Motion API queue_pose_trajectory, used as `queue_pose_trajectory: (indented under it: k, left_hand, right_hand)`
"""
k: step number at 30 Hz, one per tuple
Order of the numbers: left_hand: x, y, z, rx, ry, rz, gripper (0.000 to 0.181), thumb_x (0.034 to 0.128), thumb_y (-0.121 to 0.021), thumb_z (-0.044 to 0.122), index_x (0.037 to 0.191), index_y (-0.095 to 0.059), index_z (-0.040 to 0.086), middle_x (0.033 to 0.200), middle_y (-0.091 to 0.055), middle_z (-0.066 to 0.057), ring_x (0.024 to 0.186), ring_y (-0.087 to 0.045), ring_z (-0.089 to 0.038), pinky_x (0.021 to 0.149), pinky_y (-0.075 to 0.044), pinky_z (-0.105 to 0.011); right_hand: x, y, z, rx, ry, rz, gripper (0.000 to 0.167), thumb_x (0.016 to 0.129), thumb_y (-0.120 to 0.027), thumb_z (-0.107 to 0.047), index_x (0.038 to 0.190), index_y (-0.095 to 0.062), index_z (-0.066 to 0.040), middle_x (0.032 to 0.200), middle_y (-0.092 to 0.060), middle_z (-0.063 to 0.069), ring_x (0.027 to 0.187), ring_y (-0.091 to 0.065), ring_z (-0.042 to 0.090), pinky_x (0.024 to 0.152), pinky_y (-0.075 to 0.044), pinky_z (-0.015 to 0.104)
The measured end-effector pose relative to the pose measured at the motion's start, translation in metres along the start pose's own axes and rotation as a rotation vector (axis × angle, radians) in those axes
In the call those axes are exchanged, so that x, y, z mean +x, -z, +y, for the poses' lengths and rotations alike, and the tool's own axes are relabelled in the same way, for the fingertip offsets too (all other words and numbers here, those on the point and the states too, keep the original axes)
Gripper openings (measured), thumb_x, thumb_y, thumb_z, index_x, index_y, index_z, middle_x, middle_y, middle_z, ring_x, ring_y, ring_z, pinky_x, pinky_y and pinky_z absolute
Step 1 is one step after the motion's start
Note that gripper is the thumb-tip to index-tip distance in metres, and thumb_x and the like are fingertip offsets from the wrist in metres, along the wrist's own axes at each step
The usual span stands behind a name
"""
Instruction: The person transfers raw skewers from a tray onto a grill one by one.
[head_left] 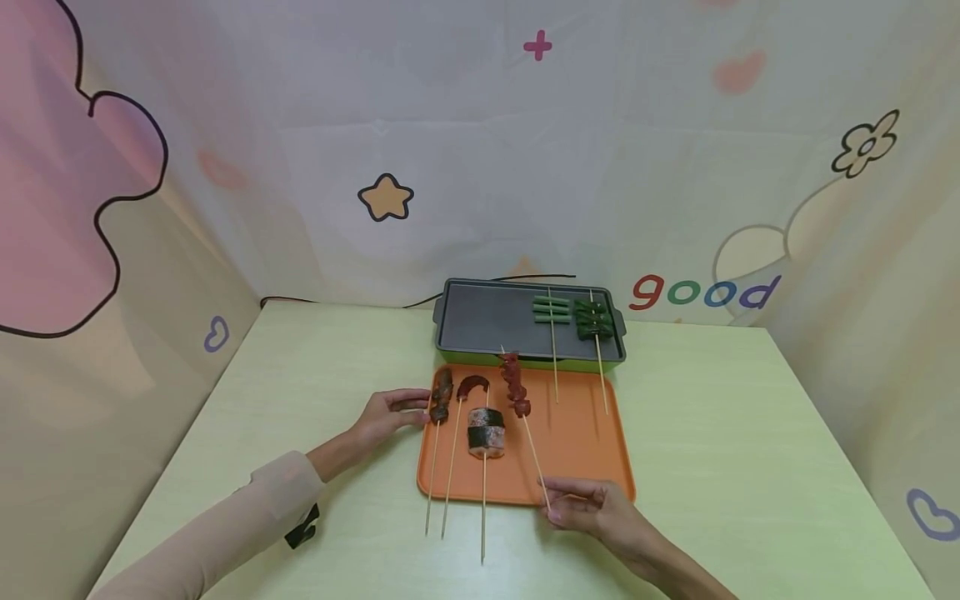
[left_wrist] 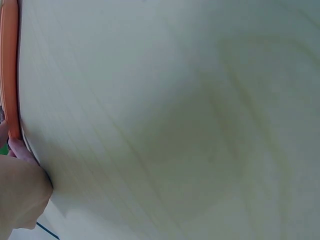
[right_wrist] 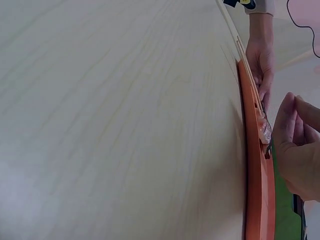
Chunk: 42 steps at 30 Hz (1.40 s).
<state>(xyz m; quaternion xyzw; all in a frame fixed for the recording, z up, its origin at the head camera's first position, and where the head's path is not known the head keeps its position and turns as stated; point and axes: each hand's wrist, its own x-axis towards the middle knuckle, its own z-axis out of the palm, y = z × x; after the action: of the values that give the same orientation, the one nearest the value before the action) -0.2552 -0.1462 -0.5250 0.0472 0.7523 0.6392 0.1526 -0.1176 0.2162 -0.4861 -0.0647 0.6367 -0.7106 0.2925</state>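
My right hand [head_left: 592, 510] pinches the bare stick end of a red meat skewer [head_left: 516, 387]. The skewer is held over the orange tray [head_left: 581, 450], its tip near the front edge of the grill pan [head_left: 480, 321]. At the tray's left rim, my left hand [head_left: 384, 417] grips the edge with thumb and fingers. On the tray's left half lie a dark brown skewer [head_left: 441, 400], a skewer with a curled red piece [head_left: 472, 385] and a skewer with a black-banded pale block [head_left: 486, 433]. In the right wrist view, the pinched stick is hard to make out.
On the pan's right side rest a green stalk skewer [head_left: 552, 310] and a dark green leafy skewer [head_left: 594, 321], their sticks jutting out over the tray. A black cord [head_left: 423, 301] runs behind the pan. Patterned cloth [head_left: 465, 150] hangs around the light table [head_left: 712, 433].
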Motion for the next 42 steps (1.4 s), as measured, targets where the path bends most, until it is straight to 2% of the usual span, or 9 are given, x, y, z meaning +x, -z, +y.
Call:
queue_pose_trajectory:
  k: [13, 16, 23, 29, 33, 42]
  left_hand:
    - [0.000, 0.000, -0.001, 0.005, -0.004, 0.000, 0.047, 0.0920, -0.072, 0.000, 0.137, -0.060, -0.008, 0.131, -0.067, -0.028, 0.112, -0.071, -0.021, 0.085, -0.057, -0.015]
    - [0.001, 0.000, -0.002, 0.007, -0.003, 0.000, 0.047, 0.0918, -0.072, 0.000, 0.136, -0.060, -0.008, 0.131, -0.067, -0.027, 0.112, -0.071, -0.020, 0.085, -0.057, -0.016]
    - [0.001, 0.000, -0.003, -0.006, 0.015, 0.013, 0.047, 0.0908, -0.073, -0.001, 0.136, -0.061, -0.007, 0.126, -0.070, -0.024, 0.101, -0.070, -0.006, 0.084, -0.057, -0.014]
    - [0.001, 0.000, -0.002, -0.002, -0.002, -0.002, 0.047, 0.0916, -0.072, 0.000, 0.136, -0.060, -0.008, 0.130, -0.068, -0.026, 0.105, -0.071, -0.010, 0.085, -0.057, -0.015]
    - [0.001, 0.001, -0.003, -0.005, -0.012, -0.002, 0.047, 0.0918, -0.072, -0.001, 0.136, -0.060, -0.009, 0.130, -0.067, -0.028, 0.107, -0.072, -0.015, 0.084, -0.057, -0.015]
    - [0.001, 0.000, -0.003, -0.008, -0.009, 0.005, 0.046, 0.0916, -0.072, -0.001, 0.135, -0.061, -0.009, 0.131, -0.067, -0.027, 0.105, -0.072, -0.014, 0.084, -0.058, -0.016]
  right_hand:
    - [0.035, -0.013, -0.015, 0.001, 0.085, 0.148, 0.064, 0.097, -0.069, -0.008, 0.150, -0.039, 0.014, 0.119, -0.071, 0.005, 0.107, -0.071, 0.011, 0.098, -0.059, 0.028]
    - [0.045, -0.014, -0.019, -0.001, 0.101, 0.186, 0.061, 0.098, -0.067, -0.005, 0.150, -0.040, 0.013, 0.122, -0.070, 0.007, 0.110, -0.070, 0.011, 0.097, -0.059, 0.026]
    - [0.068, -0.022, -0.025, 0.002, 0.095, 0.306, 0.053, 0.098, -0.064, -0.002, 0.149, -0.048, 0.004, 0.136, -0.063, 0.021, 0.114, -0.069, 0.017, 0.099, -0.058, 0.027]
    - [0.087, -0.027, -0.024, 0.037, 0.117, 0.402, 0.048, 0.099, -0.060, 0.004, 0.147, -0.052, 0.002, 0.135, -0.059, 0.023, 0.114, -0.067, 0.019, 0.098, -0.058, 0.025]
    - [0.096, -0.028, -0.024, 0.061, 0.122, 0.431, 0.048, 0.099, -0.057, 0.007, 0.146, -0.051, 0.004, 0.133, -0.057, 0.022, 0.112, -0.067, 0.019, 0.099, -0.058, 0.026]
    - [0.106, -0.025, -0.023, 0.078, 0.125, 0.451, 0.046, 0.100, -0.055, 0.006, 0.146, -0.051, 0.003, 0.131, -0.059, 0.021, 0.111, -0.066, 0.018, 0.097, -0.058, 0.025]
